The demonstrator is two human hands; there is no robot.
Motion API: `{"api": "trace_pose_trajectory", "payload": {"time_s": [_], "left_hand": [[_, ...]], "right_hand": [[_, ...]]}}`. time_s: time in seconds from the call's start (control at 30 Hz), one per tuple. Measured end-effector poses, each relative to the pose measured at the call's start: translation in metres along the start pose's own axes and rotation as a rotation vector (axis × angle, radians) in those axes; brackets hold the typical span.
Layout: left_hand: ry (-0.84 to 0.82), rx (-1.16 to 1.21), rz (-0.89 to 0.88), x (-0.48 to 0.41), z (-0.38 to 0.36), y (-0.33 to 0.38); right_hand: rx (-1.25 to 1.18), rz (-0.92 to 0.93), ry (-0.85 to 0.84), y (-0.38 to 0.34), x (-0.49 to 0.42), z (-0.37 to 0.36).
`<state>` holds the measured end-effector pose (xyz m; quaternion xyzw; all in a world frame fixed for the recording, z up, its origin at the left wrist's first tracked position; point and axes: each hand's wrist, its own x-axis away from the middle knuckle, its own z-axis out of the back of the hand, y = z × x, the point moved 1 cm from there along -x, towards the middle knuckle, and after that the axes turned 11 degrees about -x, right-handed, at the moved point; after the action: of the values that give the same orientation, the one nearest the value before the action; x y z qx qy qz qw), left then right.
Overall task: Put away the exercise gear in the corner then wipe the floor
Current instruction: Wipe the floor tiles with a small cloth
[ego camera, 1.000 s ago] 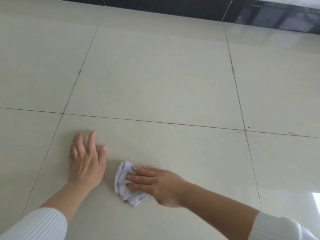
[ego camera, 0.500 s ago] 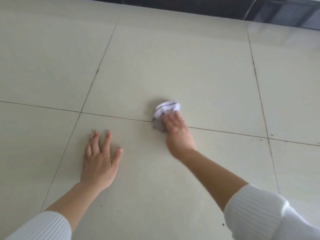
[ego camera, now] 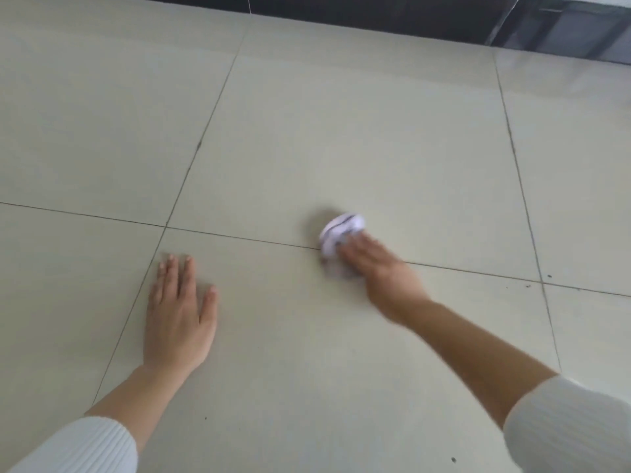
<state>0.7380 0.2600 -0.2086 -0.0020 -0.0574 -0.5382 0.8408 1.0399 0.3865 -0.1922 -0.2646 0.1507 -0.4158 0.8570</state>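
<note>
A small crumpled white cloth (ego camera: 338, 233) with dark trim lies on the pale tiled floor (ego camera: 341, 131), across a grout line. My right hand (ego camera: 379, 271) presses down on its near side, fingers over the cloth, blurred by motion. My left hand (ego camera: 177, 312) rests flat on the floor to the left, fingers spread, holding nothing. No exercise gear is in view.
A dark skirting or wall base (ego camera: 375, 15) runs along the far edge of the floor. Small dark specks (ego camera: 549, 276) dot the tiles at right and near the bottom. Both my forearms come in from the bottom, in white ribbed sleeves.
My right hand has pushed the cloth from beside my left hand away and to the right, up to the grout line. My left hand stayed planted on the floor.
</note>
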Motion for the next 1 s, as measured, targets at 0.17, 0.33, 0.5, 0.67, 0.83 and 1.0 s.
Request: {"api": "trace_pose_trajectory", "payload": {"time_s": [0.17,0.33,0.5,0.67,0.83,1.0], "left_hand": [[0.043,0.015,-0.037,-0.003,0.007,-0.005],[0.054,0.031,-0.037,-0.006,0.013,-0.007],[-0.028,-0.037,-0.18,-0.006,0.033,-0.013],[-0.154,-0.181,-0.225,0.041,0.016,-0.026],[-0.236,-0.119,-0.105,0.09,0.009,-0.032],[-0.347,-0.171,-0.111,0.083,0.022,-0.027]], "right_hand": [[-0.006,-0.586,0.217,0.02,-0.044,0.026],[0.002,-0.142,0.131,-0.057,-0.062,-0.044],[-0.134,0.293,-0.252,-0.136,0.0,-0.104],[-0.115,0.608,-0.592,-0.127,0.046,-0.089],[0.02,0.272,-0.186,-0.038,0.06,-0.023],[-0.01,-0.443,0.16,-0.009,0.083,0.013]]}}
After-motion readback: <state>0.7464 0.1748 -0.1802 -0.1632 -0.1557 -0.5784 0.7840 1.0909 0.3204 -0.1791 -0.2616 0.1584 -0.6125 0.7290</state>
